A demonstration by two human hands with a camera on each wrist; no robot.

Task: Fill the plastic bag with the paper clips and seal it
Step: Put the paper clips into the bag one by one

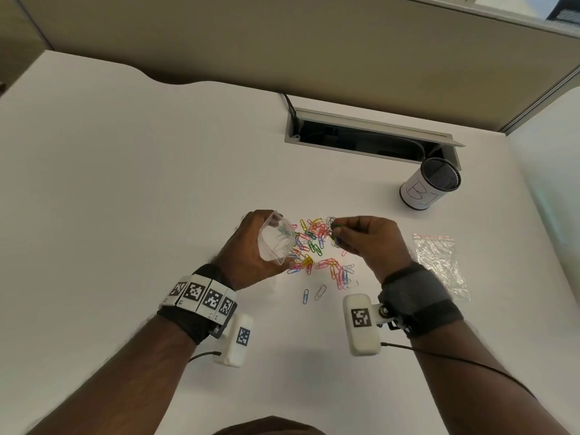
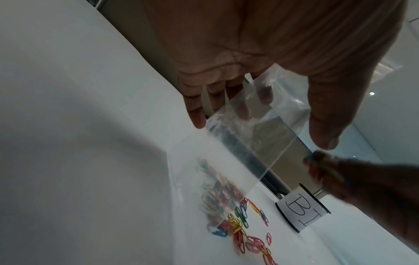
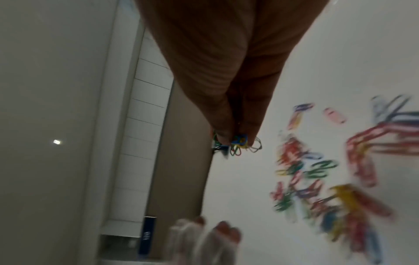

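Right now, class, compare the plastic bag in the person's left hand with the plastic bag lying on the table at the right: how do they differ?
The held plastic bag is lifted off the table in the left hand, mouth open; the spare bag lies flat on the table, untouched. The held plastic bag already contains a few paper clips; whether the spare bag holds any cannot be told. Both are small and clear.

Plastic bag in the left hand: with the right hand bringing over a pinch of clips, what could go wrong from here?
1. The right hand pinches several paper clips loosely bunched at the fingertips; some may drop before reaching the bag.
2. The left hand alone holds the plastic bag open; the mouth could sag or fold, so clips miss.
3. The bag is tilted, and the few clips inside could slide out.
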